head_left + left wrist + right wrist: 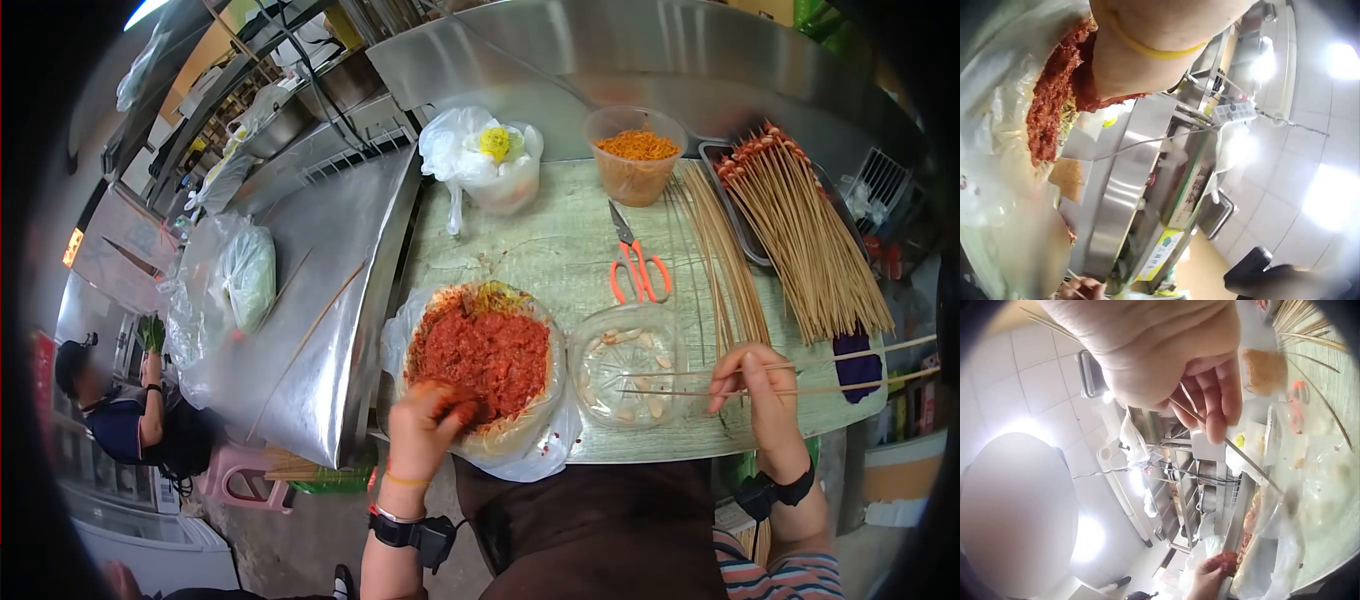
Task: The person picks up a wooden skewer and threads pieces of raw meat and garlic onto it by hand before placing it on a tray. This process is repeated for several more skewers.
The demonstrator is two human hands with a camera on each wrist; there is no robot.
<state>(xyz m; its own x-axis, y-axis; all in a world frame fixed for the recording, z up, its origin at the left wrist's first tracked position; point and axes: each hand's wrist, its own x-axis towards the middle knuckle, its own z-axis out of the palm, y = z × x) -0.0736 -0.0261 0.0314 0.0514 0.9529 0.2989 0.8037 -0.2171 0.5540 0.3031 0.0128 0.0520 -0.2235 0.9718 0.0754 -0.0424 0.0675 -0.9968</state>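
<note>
My left hand (pixel 430 420), its fingertips coated red, is curled at the near-left edge of the red minced or marinated meat (pixel 485 350). The meat fills a bowl lined with a plastic bag (pixel 560 425). In the right wrist view a red lump of meat (pixel 1228 565) shows at the left fingers. My right hand (pixel 757 395) pinches two thin bamboo skewers (pixel 690 392) between thumb and fingers. Their tips point left, over a clear plastic container (pixel 672 330) with several pale pieces inside. In the right wrist view one skewer (pixel 1241 454) runs down from the fingers.
Orange-handled scissors (pixel 640 270) lie behind the clear container. Loose skewers (pixel 725 260) lie beside a black tray (pixel 745 235) of loaded skewers (pixel 800 220). A tub of orange shreds (pixel 640 178) and a bagged tub (pixel 505 185) stand behind. A steel counter (pixel 345 230) adjoins at left; a person (pixel 120 415) is beyond.
</note>
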